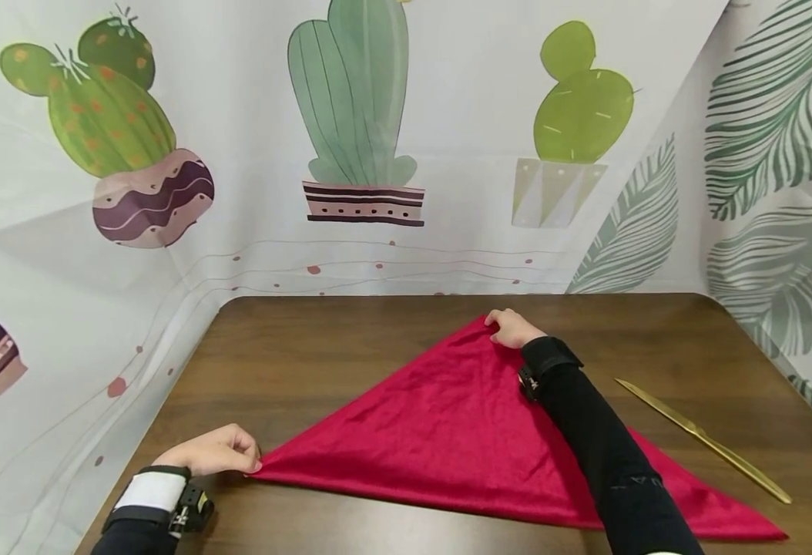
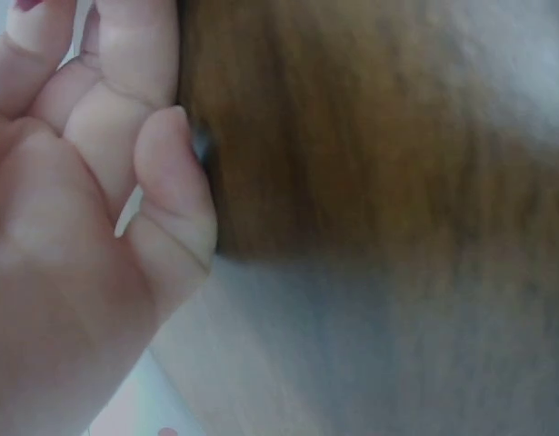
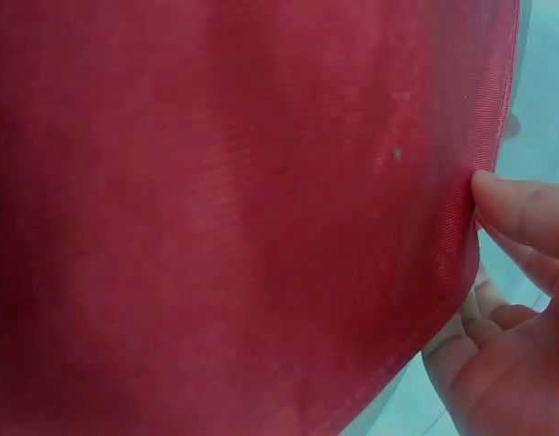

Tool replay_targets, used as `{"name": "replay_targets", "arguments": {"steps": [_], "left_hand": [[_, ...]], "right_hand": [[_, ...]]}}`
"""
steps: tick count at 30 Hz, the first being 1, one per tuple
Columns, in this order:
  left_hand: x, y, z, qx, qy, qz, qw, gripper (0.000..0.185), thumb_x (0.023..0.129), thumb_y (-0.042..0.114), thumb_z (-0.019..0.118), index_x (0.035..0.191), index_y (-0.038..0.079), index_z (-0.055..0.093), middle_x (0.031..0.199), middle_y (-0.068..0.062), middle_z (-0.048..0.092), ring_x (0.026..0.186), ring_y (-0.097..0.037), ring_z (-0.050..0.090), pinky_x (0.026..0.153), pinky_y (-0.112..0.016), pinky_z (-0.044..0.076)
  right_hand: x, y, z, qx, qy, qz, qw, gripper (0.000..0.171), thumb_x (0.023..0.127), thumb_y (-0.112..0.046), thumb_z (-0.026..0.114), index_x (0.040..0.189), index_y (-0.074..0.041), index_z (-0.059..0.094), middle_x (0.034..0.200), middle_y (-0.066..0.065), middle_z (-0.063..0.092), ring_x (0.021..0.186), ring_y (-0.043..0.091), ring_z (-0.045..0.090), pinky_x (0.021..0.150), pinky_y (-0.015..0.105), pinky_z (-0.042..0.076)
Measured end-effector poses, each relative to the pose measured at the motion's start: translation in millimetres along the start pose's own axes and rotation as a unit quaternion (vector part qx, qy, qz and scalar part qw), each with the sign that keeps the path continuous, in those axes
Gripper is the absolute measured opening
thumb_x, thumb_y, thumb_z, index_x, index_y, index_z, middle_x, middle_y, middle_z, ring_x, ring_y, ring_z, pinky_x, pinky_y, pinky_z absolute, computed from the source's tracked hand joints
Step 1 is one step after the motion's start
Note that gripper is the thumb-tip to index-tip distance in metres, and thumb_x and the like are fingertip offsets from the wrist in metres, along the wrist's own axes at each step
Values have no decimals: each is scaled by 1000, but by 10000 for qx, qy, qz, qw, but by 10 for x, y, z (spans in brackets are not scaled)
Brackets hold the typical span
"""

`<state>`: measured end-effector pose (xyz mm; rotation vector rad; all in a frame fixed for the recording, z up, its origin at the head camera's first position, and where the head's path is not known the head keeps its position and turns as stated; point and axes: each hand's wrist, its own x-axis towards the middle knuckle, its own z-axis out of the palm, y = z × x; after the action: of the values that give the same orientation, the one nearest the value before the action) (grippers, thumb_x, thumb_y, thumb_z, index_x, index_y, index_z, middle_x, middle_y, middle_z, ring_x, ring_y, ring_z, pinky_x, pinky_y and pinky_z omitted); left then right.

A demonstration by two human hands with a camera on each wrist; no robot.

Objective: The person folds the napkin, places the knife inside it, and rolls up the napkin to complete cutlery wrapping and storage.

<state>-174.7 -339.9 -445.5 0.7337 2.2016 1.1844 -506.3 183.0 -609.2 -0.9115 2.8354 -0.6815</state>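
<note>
A red cloth napkin (image 1: 434,432) with a slight sheen lies on the table as a triangle, its long folded edge toward me. At its left corner my left hand (image 1: 213,450) pinches the tip between thumb and curled fingers. The left wrist view shows that hand (image 2: 88,182) from the palm side, with no cloth visible there. My right hand (image 1: 513,329) reaches across the napkin and pinches its far corner. Close up in the right wrist view, thumb and fingers of the right hand (image 3: 520,300) grip the hemmed edge of the cloth (image 3: 261,218). My right forearm hides part of the napkin.
A gold table knife (image 1: 700,435) lies slantwise on the brown wooden table (image 1: 295,339), right of the napkin. Behind and beside the table hangs a white curtain (image 1: 468,116) printed with cacti and leaves. The napkin's right corner comes near the front edge of the view.
</note>
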Motion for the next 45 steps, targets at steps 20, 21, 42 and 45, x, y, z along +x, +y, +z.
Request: {"name": "replay_targets", "arguments": {"steps": [20, 21, 42, 45], "left_hand": [[45, 14, 69, 4, 9, -33, 10000, 23, 79, 6, 58, 60, -3, 50, 59, 15, 47, 54, 3, 38, 43, -17, 27], [43, 19, 69, -13, 2, -36, 10000, 23, 79, 6, 58, 60, -3, 50, 59, 14, 46, 54, 3, 38, 43, -17, 27], [-256, 49, -66, 353, 407, -272, 9982, 18, 80, 6, 56, 62, 2, 56, 58, 16, 45, 52, 4, 36, 41, -19, 27], [-287, 57, -65, 368, 466, -264, 9979, 18, 80, 6, 57, 62, 3, 55, 58, 16, 44, 52, 4, 35, 41, -19, 27]], "right_hand": [[-905, -1545, -932, 319, -304, 1400, 9892, 48, 81, -15, 61, 113, 8, 34, 103, 28, 53, 98, 38, 51, 83, 42, 39], [-995, -1643, -987, 287, -340, 1397, 9892, 46, 82, -14, 59, 113, 9, 34, 102, 29, 52, 98, 39, 51, 82, 42, 39], [-3048, -1550, -1286, -282, -11, 679, 9973, 15, 78, -7, 62, 83, 1, 50, 72, 4, 53, 66, 18, 52, 60, 33, 41], [-3291, -1480, -1322, -417, -19, 805, 9959, 14, 79, -8, 61, 73, -6, 48, 61, -5, 40, 57, 8, 38, 53, 27, 33]]}}
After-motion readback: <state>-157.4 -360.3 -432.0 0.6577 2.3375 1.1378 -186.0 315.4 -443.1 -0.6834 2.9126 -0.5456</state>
